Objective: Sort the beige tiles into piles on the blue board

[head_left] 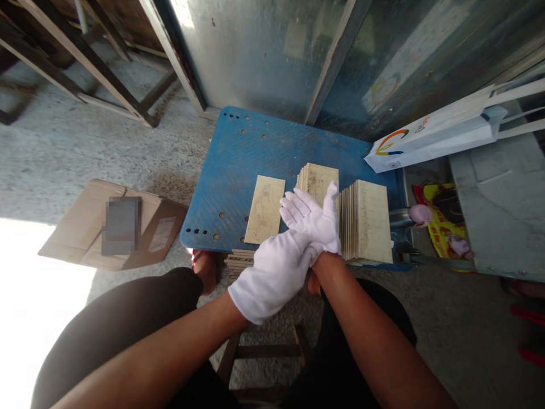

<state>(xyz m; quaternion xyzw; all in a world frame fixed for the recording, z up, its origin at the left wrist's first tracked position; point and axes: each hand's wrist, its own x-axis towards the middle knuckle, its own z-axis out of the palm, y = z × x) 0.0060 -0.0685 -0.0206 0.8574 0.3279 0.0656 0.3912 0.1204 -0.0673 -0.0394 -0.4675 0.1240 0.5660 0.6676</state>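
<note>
Both hands wear white cloth gloves. My left hand point(276, 270) closes round the heel and cuff of the white glove point(327, 241) on my right hand point(310, 215). That right hand is palm up, its fingers stretched out and its thumb apart, with nothing in it. Just beyond the hands, one flat cream rectangular board point(264, 207) lies on a blue plastic table point(225, 170). A stack of similar boards point(321, 176) is partly hidden behind my right hand. Another stack point(372, 221) stands to its right.
More boards point(239, 262) are piled below the table's near edge. A white paper bag point(438, 133) leans at the right, by a grey surface point(502, 199). On the floor at left sits a cardboard box point(85, 227) with a blurred object on top. Glass panels point(255, 62) stand behind.
</note>
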